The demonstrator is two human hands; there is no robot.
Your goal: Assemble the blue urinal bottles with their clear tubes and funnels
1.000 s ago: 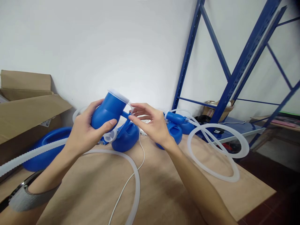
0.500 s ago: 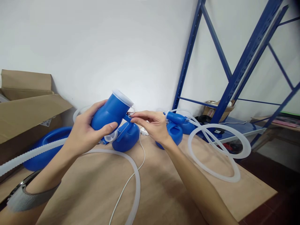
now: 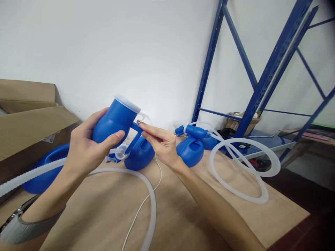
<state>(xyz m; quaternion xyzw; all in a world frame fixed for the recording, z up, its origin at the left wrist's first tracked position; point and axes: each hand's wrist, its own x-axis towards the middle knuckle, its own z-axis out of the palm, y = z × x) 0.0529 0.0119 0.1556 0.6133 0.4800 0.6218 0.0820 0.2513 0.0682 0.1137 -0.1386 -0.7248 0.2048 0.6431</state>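
Observation:
My left hand [image 3: 90,141] is wrapped round a blue plastic cup-shaped piece [image 3: 112,120] with a handle, held tilted above the table. A translucent white cap or rim [image 3: 127,103] covers its upper end. At the top of the handle, the thumb and fingertips of my right hand [image 3: 161,141] pinch a small loop of the translucent strap [image 3: 146,115]; the fingertips partly hide it. Behind and below the handle sits a blue plastic bottle [image 3: 140,155]. A ribbed translucent hose [image 3: 31,177] runs leftward behind my left forearm.
Another blue bottle [image 3: 190,151] stands to the right, a blue hose-fitted piece [image 3: 195,131] above it. Coiled translucent hose [image 3: 265,188] lies on the brown-covered table [image 3: 199,223]. A blue bottle [image 3: 39,177] and cardboard box [image 3: 31,122] are left. Blue metal shelving [image 3: 252,101] rises behind.
Both hands and the cup-shaped piece have shifted slightly left and up. More of the handle shows now, and my right fingertips sit at its upper corner.

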